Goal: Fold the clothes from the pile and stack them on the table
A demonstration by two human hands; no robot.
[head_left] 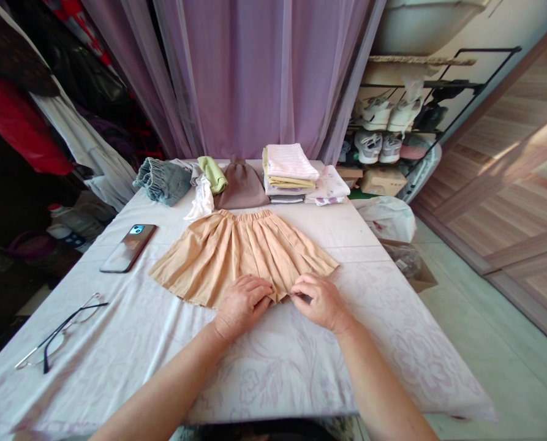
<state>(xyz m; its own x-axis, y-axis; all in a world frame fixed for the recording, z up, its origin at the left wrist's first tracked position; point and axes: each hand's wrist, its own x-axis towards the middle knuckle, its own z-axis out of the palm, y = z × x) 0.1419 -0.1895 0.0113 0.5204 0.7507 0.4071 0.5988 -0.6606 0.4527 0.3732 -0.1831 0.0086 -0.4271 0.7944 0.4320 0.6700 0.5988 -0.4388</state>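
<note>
A peach pleated skirt (241, 248) lies spread flat on the white cloth-covered table (273, 361), waistband away from me. My left hand (243, 303) rests on the skirt's near hem with its fingers curled onto the fabric. My right hand (318, 300) is beside it, fingers bent and pinching the hem edge. The two hands nearly touch at the middle of the hem.
A phone (128, 247) and glasses (59, 334) lie at the left. At the back are loose clothes (163, 179), a brown garment (242, 184) and a folded stack (288, 173). Purple curtain (255, 73) behind; shoe rack (392, 128) and bags (386, 217) at the right.
</note>
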